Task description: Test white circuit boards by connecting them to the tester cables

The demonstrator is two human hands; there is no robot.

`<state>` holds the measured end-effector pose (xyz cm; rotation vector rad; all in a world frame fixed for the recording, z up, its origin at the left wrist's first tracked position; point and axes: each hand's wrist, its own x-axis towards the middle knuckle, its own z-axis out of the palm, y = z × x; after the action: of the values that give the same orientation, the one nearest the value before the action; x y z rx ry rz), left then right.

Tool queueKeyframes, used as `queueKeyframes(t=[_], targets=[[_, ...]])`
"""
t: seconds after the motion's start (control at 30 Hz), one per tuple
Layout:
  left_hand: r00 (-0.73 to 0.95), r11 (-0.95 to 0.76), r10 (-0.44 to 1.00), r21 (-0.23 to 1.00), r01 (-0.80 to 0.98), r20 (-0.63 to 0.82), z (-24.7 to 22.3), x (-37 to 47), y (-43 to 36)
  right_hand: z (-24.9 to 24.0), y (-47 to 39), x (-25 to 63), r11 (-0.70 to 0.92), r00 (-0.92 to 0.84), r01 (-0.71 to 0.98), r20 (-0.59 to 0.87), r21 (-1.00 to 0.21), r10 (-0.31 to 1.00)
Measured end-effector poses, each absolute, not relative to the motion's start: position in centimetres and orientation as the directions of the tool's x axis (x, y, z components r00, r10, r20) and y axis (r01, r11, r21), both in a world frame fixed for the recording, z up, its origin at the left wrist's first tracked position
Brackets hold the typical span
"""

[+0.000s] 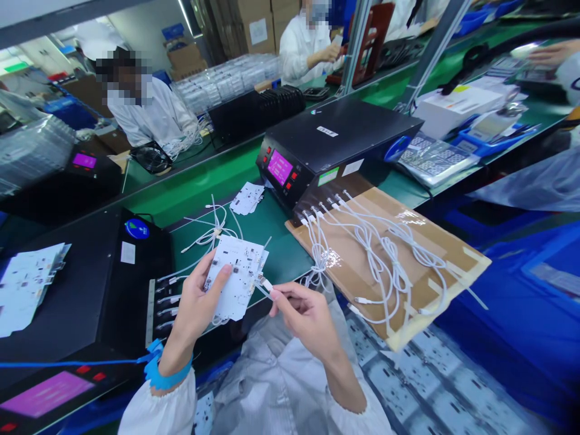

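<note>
My left hand (202, 296) is closed on a small stack of white circuit boards (238, 281), its thumb across the top face. Between the thumb and fingers of my right hand (303, 311) is the white plug of a USB cable (266, 283). The plug's tip meets the right edge of the boards; whether it is fully seated I cannot tell. A blue wrist strap (168, 376) circles my left wrist. Behind the boards, a bundled white cable (217, 231) lies on the green bench.
A black test box (335, 136) with a lit pink screen stands ahead, its cables lying on a cardboard sheet (435, 241). Another black box (113, 284) at left carries more boards (27, 290). Loose boards (247, 198) rest on the bench. Co-workers in white (151, 112) sit opposite.
</note>
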<state>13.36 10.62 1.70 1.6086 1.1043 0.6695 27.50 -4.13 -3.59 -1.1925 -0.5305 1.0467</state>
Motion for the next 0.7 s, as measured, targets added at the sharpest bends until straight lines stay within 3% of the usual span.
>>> queueKeyframes(t=[0.33, 0.7], targets=[[0.431, -0.030, 0.894, 0.941, 0.337, -0.126, 1.6, 13.2, 10.8, -3.8, -4.3, 27.7, -0.007, 0.523, -0.289, -0.165, -0.957, 0.836], [0.464, -0.089, 0.874, 0.890, 0.447, -0.145, 1.9, 12.9, 11.0, -3.7, -5.1, 28.8, -0.070, 0.429, -0.130, -0.120, -0.989, 0.895]])
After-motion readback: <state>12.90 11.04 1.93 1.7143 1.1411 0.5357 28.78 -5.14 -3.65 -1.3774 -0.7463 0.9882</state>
